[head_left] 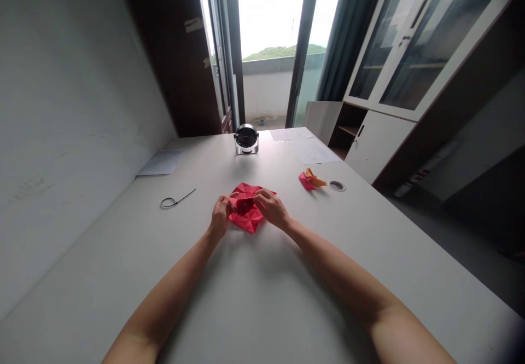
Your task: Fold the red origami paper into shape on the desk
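A creased red sheet of paper [249,217] lies on the white table [254,298] in front of me. My left hand [220,216] pinches its left side with curled fingers. My right hand [271,208] grips the right side, fingers closed over a raised fold in the middle. Both hands rest low on the table, close together.
A small round fan [246,138] stands at the far end. A black cable tie [175,200] lies to the left. A folded red and orange paper piece [310,180] and a white ring [337,186] lie to the right. Paper sheets [311,150] lie farther back.
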{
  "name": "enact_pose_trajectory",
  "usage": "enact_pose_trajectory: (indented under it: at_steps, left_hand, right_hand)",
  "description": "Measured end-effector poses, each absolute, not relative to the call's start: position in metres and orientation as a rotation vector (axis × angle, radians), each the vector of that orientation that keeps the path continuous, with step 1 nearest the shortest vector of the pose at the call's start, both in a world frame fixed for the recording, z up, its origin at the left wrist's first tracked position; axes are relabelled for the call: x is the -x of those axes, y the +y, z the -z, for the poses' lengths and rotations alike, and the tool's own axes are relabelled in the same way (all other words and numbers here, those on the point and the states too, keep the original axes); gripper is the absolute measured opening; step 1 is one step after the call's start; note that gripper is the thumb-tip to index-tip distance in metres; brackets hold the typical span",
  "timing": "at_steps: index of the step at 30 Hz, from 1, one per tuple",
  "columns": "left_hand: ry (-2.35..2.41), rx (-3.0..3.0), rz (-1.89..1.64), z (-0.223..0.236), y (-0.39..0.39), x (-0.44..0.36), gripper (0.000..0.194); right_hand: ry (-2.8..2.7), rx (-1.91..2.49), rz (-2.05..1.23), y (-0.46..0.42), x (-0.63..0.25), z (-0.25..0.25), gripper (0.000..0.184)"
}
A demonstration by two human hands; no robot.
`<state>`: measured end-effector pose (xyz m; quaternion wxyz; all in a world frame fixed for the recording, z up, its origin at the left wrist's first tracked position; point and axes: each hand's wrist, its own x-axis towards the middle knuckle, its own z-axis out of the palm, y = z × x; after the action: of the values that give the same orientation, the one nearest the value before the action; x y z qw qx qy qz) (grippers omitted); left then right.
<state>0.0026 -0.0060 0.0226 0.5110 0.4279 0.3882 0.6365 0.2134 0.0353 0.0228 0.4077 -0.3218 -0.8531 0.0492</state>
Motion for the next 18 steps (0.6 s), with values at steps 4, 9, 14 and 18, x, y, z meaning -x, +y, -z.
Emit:
enact_pose_trajectory:
  at_steps: [4,9,14,18]
  left_hand:
    - [0.874,-0.941,-1.573,-0.021,-0.003,0.003,0.023]
    - [0.989,-0.977,-1.592,-0.016,0.001,0.010,0.029]
    - [1.017,-0.956,-1.602,-0.013,0.004,0.014,0.031]
    - [1.006,-0.889,-1.575,-0.013,0.003,0.013,0.024]
  right_hand:
    - [-2.056,0.802,-0.205,0.037,-0.212,-0.022,0.013]
    - [-1.884,0.819,-0.334,0.040,-0.210,-0.019,0.015]
    - [-1.718,0.878,-0.459,0.046,-0.214,-0.016,0.017]
    - [-1.581,0.927,-0.672,0.048,-0.216,-0.016,0.017]
